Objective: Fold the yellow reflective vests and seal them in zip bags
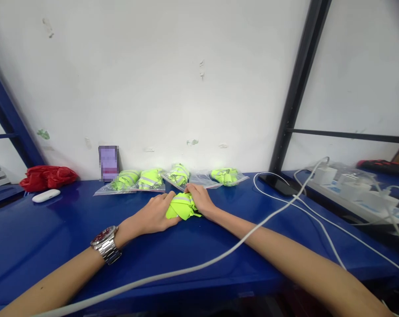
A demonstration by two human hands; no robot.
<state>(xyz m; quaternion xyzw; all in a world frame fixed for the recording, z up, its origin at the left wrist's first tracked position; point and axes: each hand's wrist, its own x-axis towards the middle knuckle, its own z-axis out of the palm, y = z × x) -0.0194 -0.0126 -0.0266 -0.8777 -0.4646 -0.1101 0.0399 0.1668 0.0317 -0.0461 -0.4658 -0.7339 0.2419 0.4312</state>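
Observation:
A folded neon-yellow reflective vest (182, 205) with pale grey strips sits on the blue table between my two hands. My left hand (157, 213) grips its left side, thumb along the near edge and fingers over the top. At its right side my right hand (199, 199) is closed on the fabric, the fingertips partly hidden. Behind it lie clear plastic bags with similar neon bundles: one bundle (126, 179) on the left, another (150, 178) beside it, one (179, 174) just behind my hands, and one (224, 176) to the right.
A white cable (219, 256) crosses the view above my right forearm. On the right are a dark phone (277, 183) and a power strip with chargers (367, 193). A red plastic bag (49, 177), a white case (46, 196) and an upright phone (108, 163) stand left.

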